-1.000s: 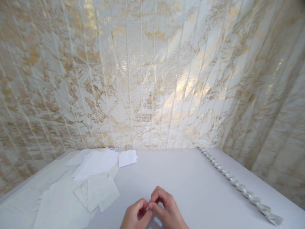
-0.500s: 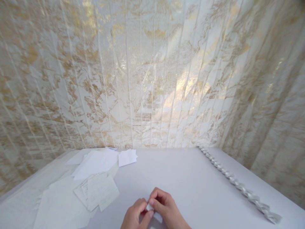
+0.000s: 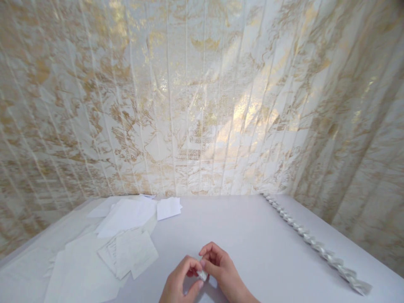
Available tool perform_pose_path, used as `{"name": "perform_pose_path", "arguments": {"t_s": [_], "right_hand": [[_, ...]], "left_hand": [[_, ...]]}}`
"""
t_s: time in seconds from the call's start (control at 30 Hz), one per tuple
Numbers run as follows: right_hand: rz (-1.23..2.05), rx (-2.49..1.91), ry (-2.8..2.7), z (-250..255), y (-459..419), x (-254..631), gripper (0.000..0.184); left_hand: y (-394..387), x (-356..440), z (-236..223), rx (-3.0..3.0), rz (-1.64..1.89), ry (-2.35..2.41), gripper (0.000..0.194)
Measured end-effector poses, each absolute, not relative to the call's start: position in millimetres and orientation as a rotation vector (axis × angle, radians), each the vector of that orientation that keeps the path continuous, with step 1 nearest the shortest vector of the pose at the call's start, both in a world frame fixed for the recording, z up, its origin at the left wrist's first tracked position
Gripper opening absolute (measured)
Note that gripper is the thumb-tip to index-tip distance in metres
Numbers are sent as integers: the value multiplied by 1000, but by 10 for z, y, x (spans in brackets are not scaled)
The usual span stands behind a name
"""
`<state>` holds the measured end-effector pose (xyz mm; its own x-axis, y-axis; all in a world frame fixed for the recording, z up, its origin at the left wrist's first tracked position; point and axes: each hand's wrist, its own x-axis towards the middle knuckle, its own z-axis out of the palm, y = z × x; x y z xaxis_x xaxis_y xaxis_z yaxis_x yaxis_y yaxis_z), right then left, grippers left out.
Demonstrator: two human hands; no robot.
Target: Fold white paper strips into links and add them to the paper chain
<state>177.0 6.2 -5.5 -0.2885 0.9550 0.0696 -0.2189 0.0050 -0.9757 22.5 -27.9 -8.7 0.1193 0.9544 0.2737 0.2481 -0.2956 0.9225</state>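
My left hand and my right hand meet low in the middle of the view, just above a white table. Both pinch a small folded piece of white paper between thumb and fingertips. The fingers of each hand are curled round it, and most of the piece is hidden by them. A long chain of folded white paper pieces lies along the table's right side, well away from my hands.
Loose white paper sheets lie scattered over the left half of the table, with a smaller folded sheet near the back. A gold-and-white patterned curtain hangs behind and to the right of the table.
My hands have shifted slightly up and apart; the small paper piece now shows more clearly between the fingertips. The sheets and the chain have not moved.
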Motion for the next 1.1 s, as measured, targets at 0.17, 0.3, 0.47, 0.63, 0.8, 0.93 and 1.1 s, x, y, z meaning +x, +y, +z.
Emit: {"name": "perform_pose_path", "arguments": {"t_s": [0.17, 0.3, 0.47, 0.63, 0.8, 0.93, 1.1], "right_hand": [[1438, -807, -1315, -39, 30, 1777, 46], [1420, -768, -1428, -21, -4, 1807, 40], [1340, -856, -1486, -37, -10, 1812, 29], [1295, -933, -1484, -83, 21, 1813, 31], [1270, -939, -1499, -86, 14, 1800, 37], [1302, -878, -1497, -86, -2, 1772, 39], [1342, -792, -1440, -68, -24, 1747, 34]], "left_hand": [[-256, 181, -82, 1591, 1218, 1209, 13], [-207, 96, -62, 1512, 1180, 1258, 18], [-187, 42, -30, 1499, 1154, 1253, 20], [-238, 96, 20, 1480, 1201, 1279, 24], [-271, 142, 25, 1448, 1234, 1266, 25], [-262, 145, -6, 1427, 1243, 1239, 27], [-255, 155, -32, 1346, 1318, 1131, 24]]}}
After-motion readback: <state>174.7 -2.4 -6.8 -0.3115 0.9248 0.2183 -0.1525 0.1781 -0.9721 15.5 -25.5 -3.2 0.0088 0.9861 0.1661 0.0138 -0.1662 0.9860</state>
